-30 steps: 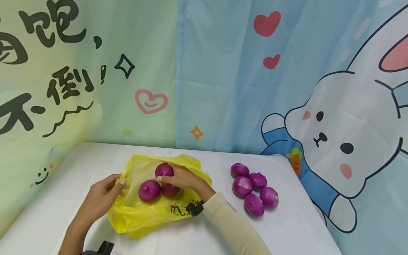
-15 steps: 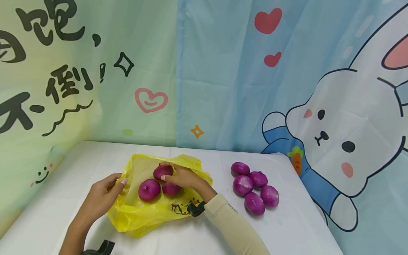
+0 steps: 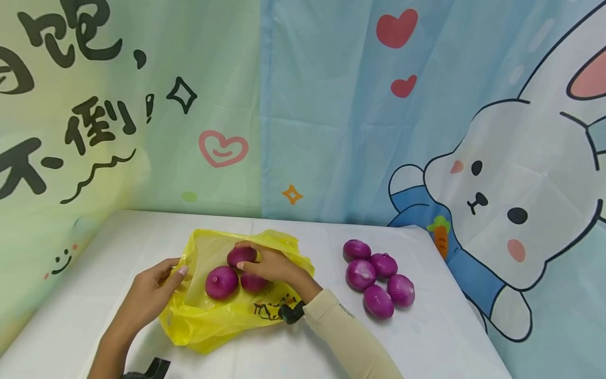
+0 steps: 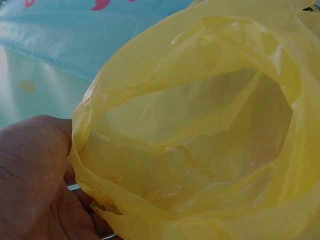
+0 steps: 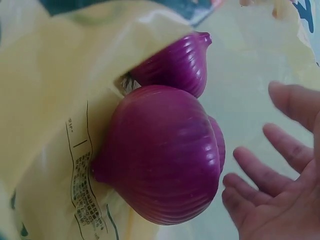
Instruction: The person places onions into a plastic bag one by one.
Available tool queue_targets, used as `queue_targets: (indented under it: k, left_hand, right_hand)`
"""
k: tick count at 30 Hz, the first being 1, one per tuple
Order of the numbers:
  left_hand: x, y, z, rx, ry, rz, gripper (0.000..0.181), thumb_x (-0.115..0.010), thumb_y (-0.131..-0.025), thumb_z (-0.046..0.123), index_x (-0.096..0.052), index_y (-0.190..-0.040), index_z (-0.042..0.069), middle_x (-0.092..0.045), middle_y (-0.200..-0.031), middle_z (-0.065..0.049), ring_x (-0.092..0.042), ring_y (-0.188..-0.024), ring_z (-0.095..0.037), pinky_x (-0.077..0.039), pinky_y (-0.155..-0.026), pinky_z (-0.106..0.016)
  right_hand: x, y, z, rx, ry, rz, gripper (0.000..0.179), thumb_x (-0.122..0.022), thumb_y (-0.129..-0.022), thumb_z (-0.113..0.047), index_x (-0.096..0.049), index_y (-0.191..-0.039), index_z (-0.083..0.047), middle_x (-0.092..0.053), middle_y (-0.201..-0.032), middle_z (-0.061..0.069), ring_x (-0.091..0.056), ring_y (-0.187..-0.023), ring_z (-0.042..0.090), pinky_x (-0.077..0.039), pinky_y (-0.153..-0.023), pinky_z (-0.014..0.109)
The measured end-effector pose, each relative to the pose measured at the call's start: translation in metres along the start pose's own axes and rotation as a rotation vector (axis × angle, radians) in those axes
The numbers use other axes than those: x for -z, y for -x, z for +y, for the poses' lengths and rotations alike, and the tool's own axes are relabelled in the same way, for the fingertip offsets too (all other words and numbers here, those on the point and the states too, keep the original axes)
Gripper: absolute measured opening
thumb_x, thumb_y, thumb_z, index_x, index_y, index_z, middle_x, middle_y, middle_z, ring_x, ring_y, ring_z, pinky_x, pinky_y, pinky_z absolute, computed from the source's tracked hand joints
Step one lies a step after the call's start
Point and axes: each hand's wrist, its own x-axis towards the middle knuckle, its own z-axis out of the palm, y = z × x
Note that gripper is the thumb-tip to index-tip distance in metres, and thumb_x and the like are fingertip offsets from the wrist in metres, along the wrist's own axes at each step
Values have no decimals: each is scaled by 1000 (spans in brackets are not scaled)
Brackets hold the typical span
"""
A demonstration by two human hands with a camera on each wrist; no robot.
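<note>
A yellow plastic bag (image 3: 203,329) lies on the table with its mouth spread. My left hand (image 3: 151,289) grips its left rim between thumb and fingers; the left wrist view shows the bag's edge (image 4: 82,125) at that hand. Three red onions sit in the bag: a left one (image 3: 221,282), an upper one (image 3: 240,256) and a right one (image 3: 254,282). Inside the bag mouth, my right hand (image 3: 270,263) is beside the upper onion. The right wrist view shows its fingers (image 5: 265,172) spread and apart from the large near onion (image 5: 162,155).
Several more red onions (image 3: 360,275) lie grouped on the white table (image 3: 445,337), right of the bag. A printed curtain (image 3: 322,116) with a rabbit hangs behind the table. A black wrist strap (image 3: 291,311) shows on the right arm.
The upper onion has shifted slightly left and down in the bag. The right hand has barely moved, and the left hand keeps its grip on the rim.
</note>
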Motion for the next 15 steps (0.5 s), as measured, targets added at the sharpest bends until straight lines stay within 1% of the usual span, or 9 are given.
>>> queue_targets:
  k: [4,8,11,12,15]
  left_hand:
    - [0,0,0,-5,2,5,49,-48,-102,42,-58,-129,2,-71,-99,-7,-66,-85,-18,-53,-74,-31]
    - [1,0,0,-3,-1,5,49,-48,-102,42,-58,-129,2,-71,-99,-6,-66,-84,-18,-53,-73,-30]
    - [0,0,-1,-7,1,6,49,-48,-102,42,-58,-129,2,-71,-99,-7,-66,-83,-18,-53,-72,-29]
    - [0,0,-1,-9,3,6,49,-48,-102,42,-58,-129,2,-71,-99,-7,-66,-83,-18,-53,-72,-29]
    - [-1,1,-2,-9,6,-1,49,-49,-102,42,-58,-129,2,-71,-99,-6,-66,-83,-17,-52,-72,-28]
  right_hand:
    - [1,5,0,82,-49,3,52,-63,-93,-44,-51,-141,-26,-51,-138,-5,-50,-122,17,-45,-98,38]
    - [4,7,0,177,-86,-17,49,-66,-93,-37,-55,-137,-18,-49,-141,-6,-48,-126,15,-44,-99,38]
    - [6,10,0,243,-93,-20,46,-66,-93,-30,-57,-135,-13,-50,-141,-4,-47,-127,14,-42,-101,42]
    - [6,12,1,260,-90,-18,45,-66,-94,-29,-57,-135,-13,-51,-141,-3,-47,-127,12,-42,-101,41]
    - [5,18,2,306,-130,-36,42,-64,-95,-23,-58,-133,-7,-52,-139,0,-47,-128,15,-39,-103,44]
